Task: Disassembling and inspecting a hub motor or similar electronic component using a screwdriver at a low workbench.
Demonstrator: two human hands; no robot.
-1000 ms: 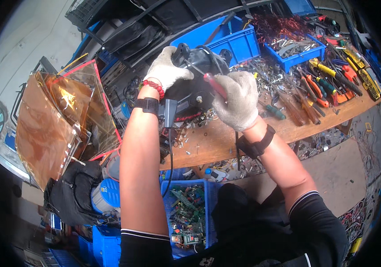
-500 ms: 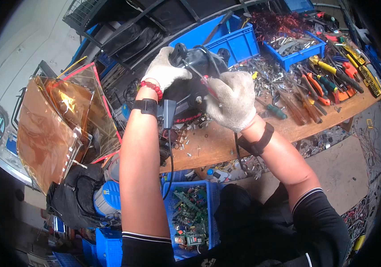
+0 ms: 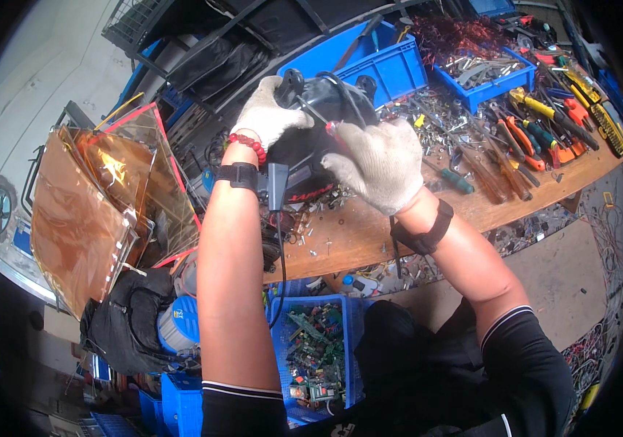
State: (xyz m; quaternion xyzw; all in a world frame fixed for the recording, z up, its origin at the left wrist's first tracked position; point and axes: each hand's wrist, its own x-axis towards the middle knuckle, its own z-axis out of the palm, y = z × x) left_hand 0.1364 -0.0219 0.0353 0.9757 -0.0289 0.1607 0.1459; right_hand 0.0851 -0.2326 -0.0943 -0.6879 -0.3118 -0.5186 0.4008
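Note:
Both hands wear off-white knitted gloves. My left hand is closed round a black, wheel-like part on a bulky black device. In my right hand is a screwdriver with a reddish handle, gripped near the forefinger, with the thumb lower down. Its thin metal shaft slants up and left to the wheel-like part, where the left thumb lies close by. Whether the tip sits in a screw cannot be made out. The device rests on the wooden bench, partly hidden by my hands.
Pliers, cutters and screwdrivers lie along the bench's right side among loose screws. Blue bins stand behind, one holding metal pieces. A blue crate of circuit boards is below. Amber plastic sheets lean at left.
My right hand has turned slightly about the screwdriver, its thumb shifting left. The left hand stays on the wheel-like part. The view has tilted a little.

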